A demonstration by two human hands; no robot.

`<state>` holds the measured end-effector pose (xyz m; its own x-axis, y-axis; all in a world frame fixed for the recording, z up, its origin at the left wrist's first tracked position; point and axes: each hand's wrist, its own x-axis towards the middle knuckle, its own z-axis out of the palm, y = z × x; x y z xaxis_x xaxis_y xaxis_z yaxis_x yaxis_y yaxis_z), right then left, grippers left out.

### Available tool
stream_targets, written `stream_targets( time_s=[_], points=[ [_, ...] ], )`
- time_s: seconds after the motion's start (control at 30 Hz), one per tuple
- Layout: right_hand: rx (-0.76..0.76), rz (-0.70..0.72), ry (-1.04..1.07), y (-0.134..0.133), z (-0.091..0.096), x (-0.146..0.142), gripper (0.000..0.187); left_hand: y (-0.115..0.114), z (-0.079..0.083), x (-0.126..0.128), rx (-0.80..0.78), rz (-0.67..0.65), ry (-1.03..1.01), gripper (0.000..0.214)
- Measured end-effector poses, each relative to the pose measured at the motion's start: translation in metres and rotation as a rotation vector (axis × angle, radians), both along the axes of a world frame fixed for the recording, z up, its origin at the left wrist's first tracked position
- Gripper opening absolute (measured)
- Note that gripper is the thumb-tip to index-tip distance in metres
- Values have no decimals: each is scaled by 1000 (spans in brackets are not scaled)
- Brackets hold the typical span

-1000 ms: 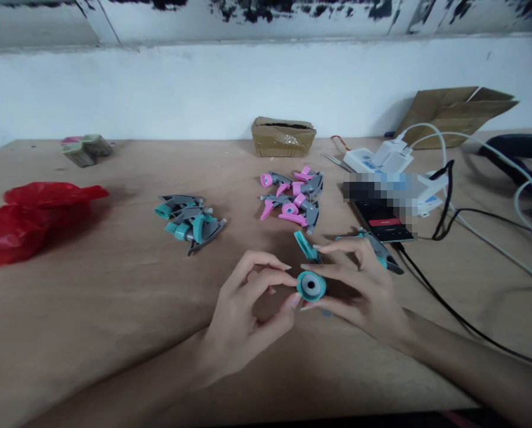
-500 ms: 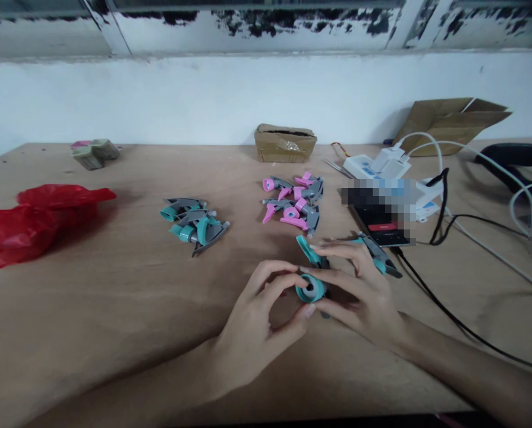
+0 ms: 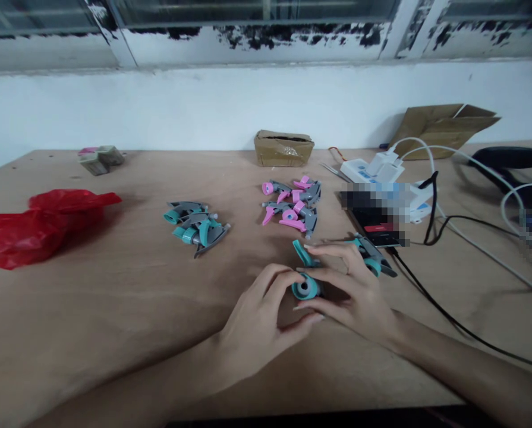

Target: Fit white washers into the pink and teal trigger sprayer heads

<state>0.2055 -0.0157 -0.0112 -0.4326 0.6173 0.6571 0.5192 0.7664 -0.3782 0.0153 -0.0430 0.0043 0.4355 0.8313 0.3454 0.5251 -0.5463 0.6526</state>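
Observation:
A teal and grey trigger spray head (image 3: 305, 288) is held just above the table's near half, its round teal collar facing me and its teal lever pointing up. My right hand (image 3: 357, 291) is closed round it, thumb below the collar and fingers above. From the left, my left hand (image 3: 266, 315) curls its fingertips onto the collar's upper rim. Its thumb reaches below the collar, by the right thumb. Behind my right hand lies another teal and grey spray head (image 3: 384, 261), partly hidden. Several teal spray heads (image 3: 197, 226) lie piled to the left; pink and grey ones (image 3: 292, 205) are grouped farther back.
A red plastic bag (image 3: 56, 223) lies at the left, with small blocks (image 3: 100, 159) behind it. By the wall stand a small cardboard box (image 3: 283, 148) and a folded carton (image 3: 448, 128). At right are a phone (image 3: 372, 220), a power strip (image 3: 359, 169) and loose cables.
My left thumb has slid off the collar's lower edge, down and to the right. The collar has turned slightly in my fingers, and the whole view has shifted a little.

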Motion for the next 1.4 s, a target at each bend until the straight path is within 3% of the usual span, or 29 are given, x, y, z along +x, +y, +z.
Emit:
stream_targets(
  time_s=[0.13, 0.33, 0.47, 0.53, 0.7, 0.8, 0.9, 1.07, 1.2, 1.33, 1.4],
  points=[
    [19, -5, -40, 2, -3, 2, 29, 2, 1, 3, -78, -16, -34, 25],
    [13, 46, -71, -4, 0, -1, 25, -2, -2, 8, -234, 63, -169, 22],
    [-34, 50, -71, -2, 6, 0, 54, 0, 8, -2, -134, 138, -218, 35],
    [-35, 24, -84, 3, 11, 5, 62, 7, 20, -18, -44, 225, -191, 40],
    [-65, -100, -186, 14, 24, 34, 42, 43, 50, -84, 156, 588, -94, 36],
    [-69, -144, -300, 13, 25, 61, 47, 65, 52, -120, 165, 678, -16, 40],
    [22, -159, -404, 9, 22, 87, 51, 78, 42, -139, 133, 704, 77, 39],
    [52, -166, -572, 13, 11, 113, 46, 80, 25, -139, 86, 684, 174, 34],
    [32, -202, -626, 26, -1, 118, 37, 72, 27, -134, 218, 714, 221, 39],
    [45, -172, -574, 23, -1, 102, 26, 56, 33, -111, 392, 637, 202, 32],
    [52, -147, -491, 15, 3, 84, 24, 43, 31, -89, 375, 584, 202, 25]
  ],
)
